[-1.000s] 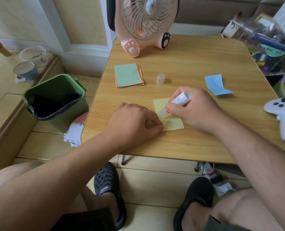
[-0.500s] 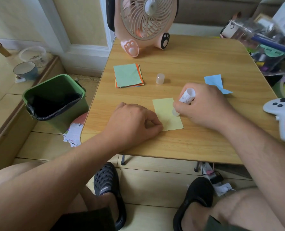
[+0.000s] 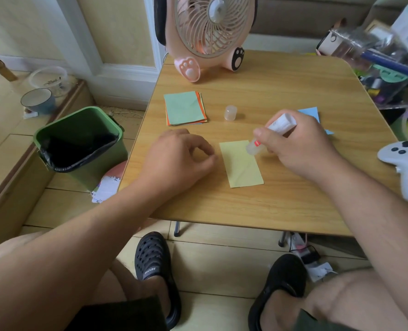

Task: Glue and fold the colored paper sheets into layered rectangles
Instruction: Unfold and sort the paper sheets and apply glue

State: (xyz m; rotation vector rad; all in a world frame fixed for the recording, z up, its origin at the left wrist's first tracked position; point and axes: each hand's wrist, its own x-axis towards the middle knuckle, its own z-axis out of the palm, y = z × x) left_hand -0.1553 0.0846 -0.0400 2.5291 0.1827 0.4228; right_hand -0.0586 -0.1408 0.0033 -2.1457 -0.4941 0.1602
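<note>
A yellow paper rectangle point(image 3: 242, 166) lies flat on the wooden table point(image 3: 269, 201). My right hand point(image 3: 298, 144) grips a white glue tube point(image 3: 273, 131), its clear tip touching the paper's upper right edge. My left hand point(image 3: 179, 156) rests just left of the paper with its fingers loosely curled, off the sheet and holding nothing. A stack of coloured sheets point(image 3: 185, 108), green on top with orange under it, lies further back on the left. The glue's clear cap point(image 3: 230, 112) stands behind the yellow paper. A blue folded paper point(image 3: 314, 114) shows partly behind my right hand.
A pink fan point(image 3: 210, 34) stands at the table's back edge. A white game controller point(image 3: 406, 168) lies at the right edge. Clutter point(image 3: 384, 68) fills the far right. A green bin point(image 3: 78, 144) stands on the floor to the left of the table. My feet in black clogs are below.
My left hand has lifted off the yellow paper's lower left corner and moved left. The glue tip has travelled from the paper's middle up to its top right edge.
</note>
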